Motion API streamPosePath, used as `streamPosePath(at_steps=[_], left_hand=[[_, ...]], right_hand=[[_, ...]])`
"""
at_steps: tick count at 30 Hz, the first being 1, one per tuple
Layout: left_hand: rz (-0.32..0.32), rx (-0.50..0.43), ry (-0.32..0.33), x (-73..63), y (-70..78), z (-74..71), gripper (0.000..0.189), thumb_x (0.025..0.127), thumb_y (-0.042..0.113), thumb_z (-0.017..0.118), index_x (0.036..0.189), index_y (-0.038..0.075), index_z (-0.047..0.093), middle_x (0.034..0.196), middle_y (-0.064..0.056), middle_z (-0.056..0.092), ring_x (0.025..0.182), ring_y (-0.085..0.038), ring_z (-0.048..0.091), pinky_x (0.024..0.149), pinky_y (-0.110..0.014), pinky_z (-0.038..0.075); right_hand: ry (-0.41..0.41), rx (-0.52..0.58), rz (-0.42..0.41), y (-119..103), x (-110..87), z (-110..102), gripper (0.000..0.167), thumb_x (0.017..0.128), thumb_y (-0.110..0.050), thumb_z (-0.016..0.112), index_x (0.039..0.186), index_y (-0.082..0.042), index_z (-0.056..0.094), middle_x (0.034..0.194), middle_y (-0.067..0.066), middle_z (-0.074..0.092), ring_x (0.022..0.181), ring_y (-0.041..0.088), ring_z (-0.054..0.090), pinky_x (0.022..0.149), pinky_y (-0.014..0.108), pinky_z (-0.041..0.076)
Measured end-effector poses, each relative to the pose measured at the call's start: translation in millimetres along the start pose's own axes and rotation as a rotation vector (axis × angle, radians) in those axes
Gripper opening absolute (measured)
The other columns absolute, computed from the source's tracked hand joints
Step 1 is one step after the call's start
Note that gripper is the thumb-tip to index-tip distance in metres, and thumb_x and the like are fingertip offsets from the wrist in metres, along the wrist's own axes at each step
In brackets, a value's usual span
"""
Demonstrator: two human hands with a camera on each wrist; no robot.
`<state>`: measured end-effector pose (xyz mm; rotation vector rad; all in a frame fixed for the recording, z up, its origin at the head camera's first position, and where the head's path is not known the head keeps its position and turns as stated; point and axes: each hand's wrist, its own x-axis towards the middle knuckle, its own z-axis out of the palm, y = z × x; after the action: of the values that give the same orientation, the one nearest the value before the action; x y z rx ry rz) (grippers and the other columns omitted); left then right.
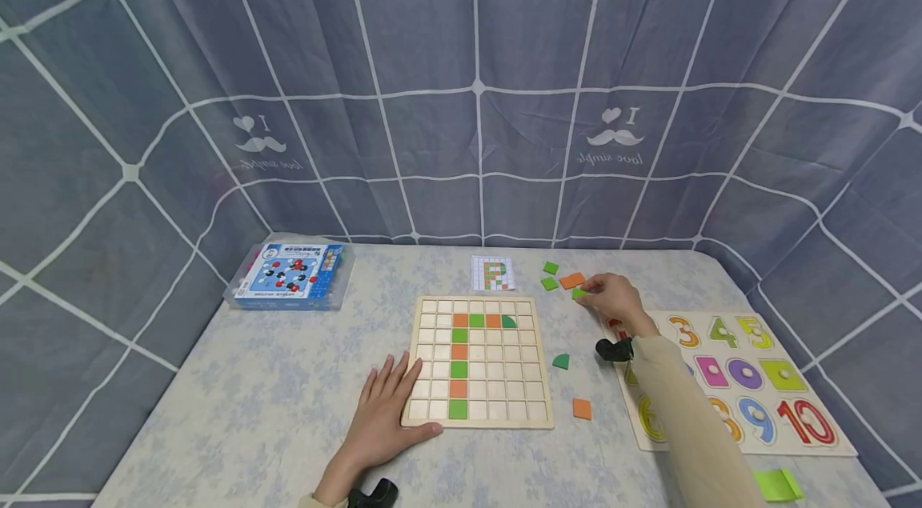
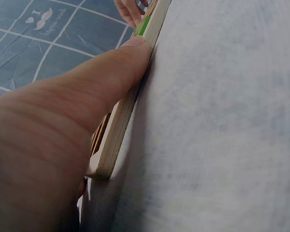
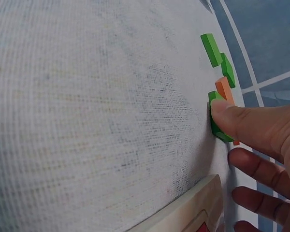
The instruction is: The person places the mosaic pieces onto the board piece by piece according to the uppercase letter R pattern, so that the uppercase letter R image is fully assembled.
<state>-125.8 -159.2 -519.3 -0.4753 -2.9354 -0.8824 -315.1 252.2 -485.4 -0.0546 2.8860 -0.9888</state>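
Note:
In the head view, a wooden grid board (image 1: 504, 371) carries orange and green square tiles in a column, plus a top row that ends in a green quarter-circle tile (image 1: 508, 322). My left hand (image 1: 385, 416) lies at the board's lower left corner, fingers spread along the left side, the thumb (image 2: 121, 63) against the near edge. Off to the right of the board, my right hand (image 1: 615, 302) pinches a green square tile (image 3: 215, 121) between thumb and a finger mostly hidden behind it. Orange tiles (image 1: 572, 281) and two green square tiles (image 1: 550, 283) lie beside that hand.
A small pattern card (image 1: 493, 274) lies beyond the board. Right of the board are a loose green quarter-circle (image 1: 561, 362) and an orange square (image 1: 582, 409). A number puzzle board (image 1: 774, 444) sits under the right forearm. A boxed set (image 1: 288, 276) stands far left.

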Motion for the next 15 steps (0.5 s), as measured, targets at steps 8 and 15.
streamPosePath(at_steps=[8,15], left_hand=[[0.026,0.000,0.032,-0.9,1.7,-0.3,0.095,0.076,0.062,0.067,0.148,0.008,0.036,0.152,-0.015,0.026,0.140,-0.039,0.014,0.109,-0.055,0.007],[0.007,-0.002,0.012,-0.2,1.0,-0.4,0.097,0.075,0.063,0.067,0.149,0.009,0.034,0.153,-0.014,0.024,0.141,-0.037,0.011,0.110,-0.053,0.005]], right_hand=[[0.005,-0.013,-0.040,1.2,1.9,0.7,0.025,0.082,-0.021,0.076,0.096,-0.005,0.063,0.089,0.009,0.060,0.073,0.024,0.052,0.061,0.036,0.041],[0.026,-0.024,-0.066,-1.4,0.2,0.6,0.019,0.083,-0.017,0.074,0.091,-0.006,0.061,0.080,0.005,0.057,0.066,0.021,0.050,0.058,0.034,0.038]])
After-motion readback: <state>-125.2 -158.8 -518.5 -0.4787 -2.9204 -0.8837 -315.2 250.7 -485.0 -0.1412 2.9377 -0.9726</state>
